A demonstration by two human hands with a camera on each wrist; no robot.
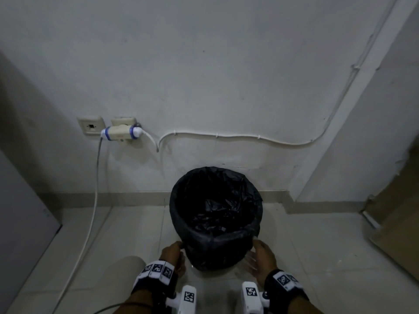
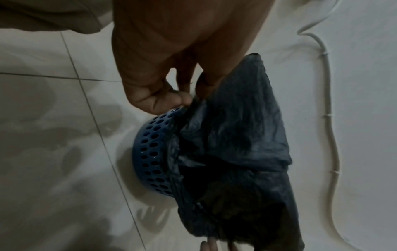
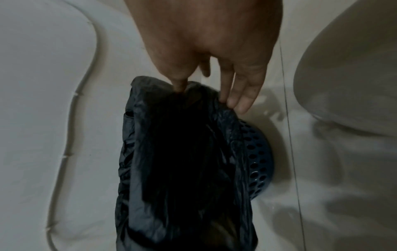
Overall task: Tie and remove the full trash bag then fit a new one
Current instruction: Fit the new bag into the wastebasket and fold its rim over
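Observation:
A blue perforated bin [image 2: 153, 152] stands on the tiled floor by the wall, lined with a black trash bag [image 1: 215, 214] whose edge is folded over the rim. My left hand [image 1: 180, 248] is at the bin's near left side and pinches the bag's folded edge [image 2: 236, 135] between thumb and fingers [image 2: 182, 98]. My right hand [image 1: 256, 245] is at the near right side. In the right wrist view one digit is tucked into a fold of the bag [image 3: 182, 152] and the other fingers [image 3: 238, 101] lie straight against its hem, above the bin [image 3: 257, 158].
A wall socket with a plugged adapter [image 1: 122, 133] sits left of the bin, its cable [image 1: 90, 211] running down across the floor. A white cable [image 1: 238, 135] is clipped along the wall. Cardboard [image 1: 396, 218] leans at the right. My knee [image 1: 129, 265] is near left.

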